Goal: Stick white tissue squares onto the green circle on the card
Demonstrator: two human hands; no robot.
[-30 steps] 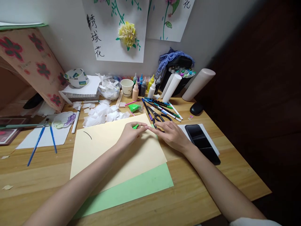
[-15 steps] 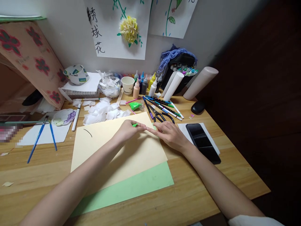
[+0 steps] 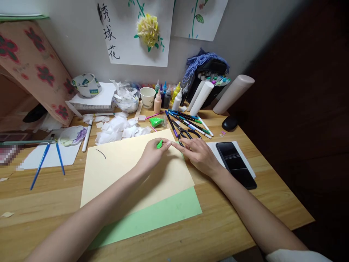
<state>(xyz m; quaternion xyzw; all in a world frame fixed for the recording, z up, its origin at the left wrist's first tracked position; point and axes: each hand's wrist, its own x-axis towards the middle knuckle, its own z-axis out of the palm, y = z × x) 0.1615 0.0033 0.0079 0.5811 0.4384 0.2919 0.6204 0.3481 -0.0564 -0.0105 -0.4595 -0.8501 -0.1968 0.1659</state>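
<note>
Bare forearms, white sleeve (image 3: 297, 255) at right.

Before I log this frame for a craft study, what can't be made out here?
Head view only:
- The small green piece: the left hand covers most of it, so its shape is unclear.
- Scissors: the right hand hides part of the handles.
- A patch at the left edge is pixelated.
- The wall sheets are cut off by the top edge.

A black phone (image 3: 236, 163) lies right of scissors (image 3: 183, 134), paint bottles (image 3: 166, 98) behind.
</note>
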